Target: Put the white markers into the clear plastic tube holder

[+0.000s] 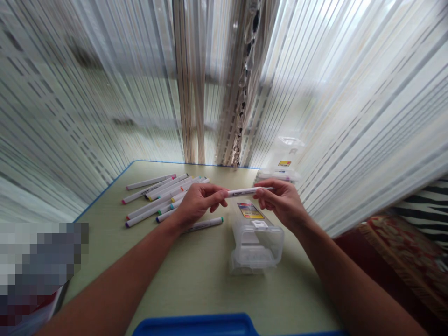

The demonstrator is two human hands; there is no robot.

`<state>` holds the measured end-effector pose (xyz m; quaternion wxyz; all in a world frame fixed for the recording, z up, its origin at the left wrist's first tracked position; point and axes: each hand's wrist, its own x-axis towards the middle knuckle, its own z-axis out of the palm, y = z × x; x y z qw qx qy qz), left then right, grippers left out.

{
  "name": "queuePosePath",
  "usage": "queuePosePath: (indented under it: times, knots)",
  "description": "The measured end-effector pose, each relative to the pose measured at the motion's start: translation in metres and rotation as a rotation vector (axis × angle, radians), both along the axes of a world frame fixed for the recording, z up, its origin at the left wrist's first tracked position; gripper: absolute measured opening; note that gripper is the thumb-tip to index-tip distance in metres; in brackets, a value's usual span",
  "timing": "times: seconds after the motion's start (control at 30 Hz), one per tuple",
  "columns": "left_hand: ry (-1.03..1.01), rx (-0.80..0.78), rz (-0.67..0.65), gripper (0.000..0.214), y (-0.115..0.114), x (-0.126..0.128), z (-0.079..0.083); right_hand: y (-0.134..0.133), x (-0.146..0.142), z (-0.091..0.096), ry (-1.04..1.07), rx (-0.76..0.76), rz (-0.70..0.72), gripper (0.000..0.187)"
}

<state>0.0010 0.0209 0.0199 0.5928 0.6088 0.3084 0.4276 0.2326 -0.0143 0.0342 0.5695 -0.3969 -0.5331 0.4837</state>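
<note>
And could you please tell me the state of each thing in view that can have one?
Held marker: roughly level, ends partly hidden.
Left hand: pinching one end.
Right hand: pinching the other.
Loose markers: lying down, some overlapping.
Front clear plastic case: lying down, open end facing the camera.
Rear clear plastic case: lid raised.
String curtain: hanging.

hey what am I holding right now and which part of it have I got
A white marker, held near both ends, one by your left hand, the other by your right hand.
</note>
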Motion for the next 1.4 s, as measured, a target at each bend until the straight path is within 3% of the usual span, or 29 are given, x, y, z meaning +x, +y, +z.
queuePosePath:
  times: [0.4, 0.93, 1.4]
  knots:
    - [-0.022, -0.008, -0.01, 0.034, -0.0008, -0.0001, 0.0008, 0.0001, 0.0003, 0.0001, 0.016, -0.027, 0.007, 0.017]
    - [-0.22, -0.209, -0.058, 0.033, -0.0029, -0.0002, 0.0072, 0.0013, -0.0001, 0.0038, 0.074, -0.093, -0.024, 0.021]
    - [-0.174, -0.148, 0.028, 0.032, -0.0051, 0.0023, 0.0089, 0.003, 0.0017, 0.0003, 0.08, -0.071, -0.03, 0.02]
